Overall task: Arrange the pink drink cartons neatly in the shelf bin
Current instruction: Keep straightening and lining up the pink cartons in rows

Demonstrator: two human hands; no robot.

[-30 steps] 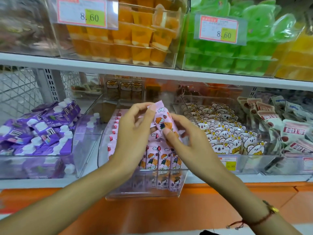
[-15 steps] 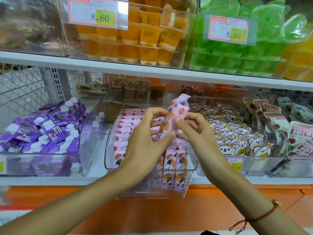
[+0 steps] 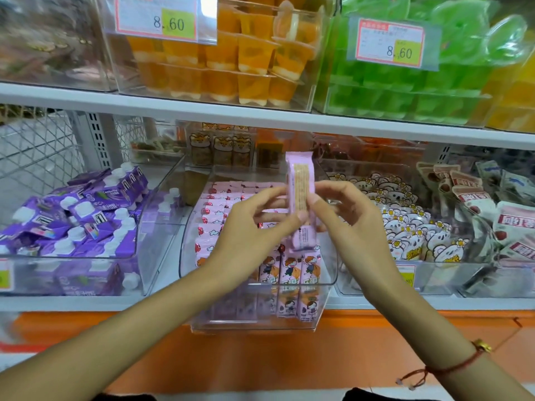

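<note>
A pink drink carton [image 3: 300,186] stands upright above the clear shelf bin [image 3: 328,277], its narrow side facing me. My left hand [image 3: 254,230] pinches its left edge with fingertips and thumb. My right hand [image 3: 344,215] pinches its right edge. Inside the bin, several pink cartons [image 3: 214,215] stand in rows, and the front row [image 3: 292,270] shows a cartoon figure. My hands hide the middle of the bin.
A bin of purple cartons [image 3: 75,215] stands to the left. To the right are a bin of white cartoon pouches [image 3: 405,224] and red-and-white packs [image 3: 492,215]. The shelf above [image 3: 260,118] carries orange jelly cups [image 3: 228,53] and green ones [image 3: 405,91].
Both hands have turned the held carton from tilted with its picture side showing to upright with its narrow side toward me, and lifted it slightly.
</note>
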